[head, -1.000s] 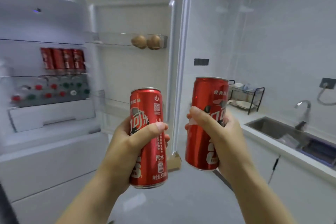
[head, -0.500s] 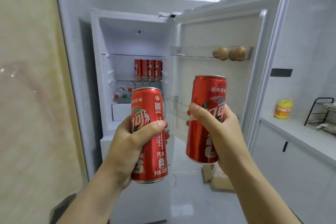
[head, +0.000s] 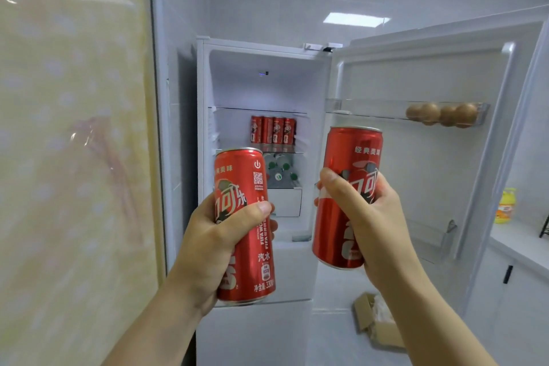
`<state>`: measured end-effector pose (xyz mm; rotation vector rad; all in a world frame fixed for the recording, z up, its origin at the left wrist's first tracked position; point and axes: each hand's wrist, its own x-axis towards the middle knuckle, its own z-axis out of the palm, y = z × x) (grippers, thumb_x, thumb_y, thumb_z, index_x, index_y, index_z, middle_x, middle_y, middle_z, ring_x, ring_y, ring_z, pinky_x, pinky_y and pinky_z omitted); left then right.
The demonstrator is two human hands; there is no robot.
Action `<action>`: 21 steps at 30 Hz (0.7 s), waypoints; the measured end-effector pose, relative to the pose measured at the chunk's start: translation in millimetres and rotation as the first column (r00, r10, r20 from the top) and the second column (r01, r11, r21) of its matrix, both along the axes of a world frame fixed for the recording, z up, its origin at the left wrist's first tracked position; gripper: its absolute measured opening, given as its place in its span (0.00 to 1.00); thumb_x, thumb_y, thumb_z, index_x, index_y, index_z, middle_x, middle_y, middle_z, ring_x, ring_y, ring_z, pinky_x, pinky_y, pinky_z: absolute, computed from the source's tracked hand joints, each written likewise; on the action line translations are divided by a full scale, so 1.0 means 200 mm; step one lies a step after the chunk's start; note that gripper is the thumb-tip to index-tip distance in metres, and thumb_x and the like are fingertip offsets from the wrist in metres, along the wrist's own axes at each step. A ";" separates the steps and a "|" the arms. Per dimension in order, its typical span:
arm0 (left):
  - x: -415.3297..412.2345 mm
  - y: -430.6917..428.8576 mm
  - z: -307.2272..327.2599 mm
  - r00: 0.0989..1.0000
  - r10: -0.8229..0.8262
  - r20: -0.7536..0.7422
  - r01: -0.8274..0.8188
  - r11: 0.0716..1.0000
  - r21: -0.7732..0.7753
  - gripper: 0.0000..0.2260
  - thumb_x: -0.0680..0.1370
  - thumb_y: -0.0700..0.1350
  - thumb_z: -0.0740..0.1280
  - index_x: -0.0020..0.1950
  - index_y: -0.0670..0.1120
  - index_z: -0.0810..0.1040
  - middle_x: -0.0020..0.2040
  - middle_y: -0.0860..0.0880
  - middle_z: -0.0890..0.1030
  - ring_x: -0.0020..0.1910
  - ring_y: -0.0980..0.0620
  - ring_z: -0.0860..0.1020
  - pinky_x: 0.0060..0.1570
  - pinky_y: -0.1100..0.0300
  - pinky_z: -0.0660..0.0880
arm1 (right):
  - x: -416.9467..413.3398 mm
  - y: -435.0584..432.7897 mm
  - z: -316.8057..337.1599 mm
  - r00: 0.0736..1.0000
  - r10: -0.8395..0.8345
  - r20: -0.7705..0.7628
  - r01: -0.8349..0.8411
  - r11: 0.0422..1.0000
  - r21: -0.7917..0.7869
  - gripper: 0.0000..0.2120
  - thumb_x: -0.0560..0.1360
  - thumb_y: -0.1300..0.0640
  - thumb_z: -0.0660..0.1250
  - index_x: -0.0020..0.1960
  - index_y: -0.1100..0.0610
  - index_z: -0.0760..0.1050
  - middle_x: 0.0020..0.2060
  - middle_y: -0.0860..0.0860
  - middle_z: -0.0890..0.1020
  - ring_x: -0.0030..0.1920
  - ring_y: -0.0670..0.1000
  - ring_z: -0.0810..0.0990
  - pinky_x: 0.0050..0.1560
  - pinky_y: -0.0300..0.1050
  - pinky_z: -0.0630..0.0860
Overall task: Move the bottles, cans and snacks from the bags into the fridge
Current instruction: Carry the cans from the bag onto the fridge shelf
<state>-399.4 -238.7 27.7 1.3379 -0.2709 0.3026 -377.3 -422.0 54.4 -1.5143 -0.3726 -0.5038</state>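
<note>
**Friend:** Cans going in all right? How far are you getting?

**Me:** I'm holding two. My left hand is wrapping round one red can, thumb across its front. My right hand is clamping the other can slightly higher, to the right. Both are hanging upright near me, short of the open fridge.

**Friend:** Anything shelved?

**Me:** A row of cans is standing on a far glass shelf, with capped bottles lying beneath. I'm judging the job partly done. No bags are showing, so I can't tell what's left.

**Friend:** How are they handling?

**Me:** I'm guessing rigid, smooth painted metal. They're tall slim cylinders with silvery rims, glossy and possibly slippery.
</note>
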 end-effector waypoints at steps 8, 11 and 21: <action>0.36 0.06 0.01 0.999 0.049 -0.016 -0.050 0.998 -0.044 0.28 0.58 0.52 0.76 0.57 0.48 0.78 0.46 0.44 0.85 0.41 0.45 0.85 0.36 0.57 0.79 | 0.40 0.08 0.02 1.000 0.007 0.007 -0.007 1.000 -0.020 0.24 0.63 0.39 0.70 0.56 0.48 0.75 0.46 0.47 0.85 0.46 0.49 0.85 0.51 0.53 0.82; 0.54 0.05 0.02 0.997 0.083 -0.008 -0.083 0.995 -0.058 0.24 0.62 0.50 0.73 0.57 0.48 0.78 0.46 0.44 0.85 0.42 0.46 0.85 0.36 0.56 0.80 | 0.60 0.07 0.01 1.000 0.031 0.007 -0.031 0.999 -0.012 0.23 0.62 0.39 0.71 0.55 0.47 0.75 0.45 0.47 0.85 0.46 0.48 0.85 0.50 0.53 0.82; 1.07 -0.01 0.03 0.978 0.209 -0.005 -0.209 0.976 -0.056 0.24 0.63 0.51 0.73 0.58 0.49 0.76 0.46 0.44 0.85 0.42 0.45 0.85 0.42 0.51 0.78 | 1.20 0.01 -0.01 0.995 0.095 -0.004 -0.095 0.995 0.001 0.22 0.62 0.37 0.70 0.53 0.44 0.76 0.44 0.45 0.85 0.45 0.46 0.85 0.50 0.52 0.82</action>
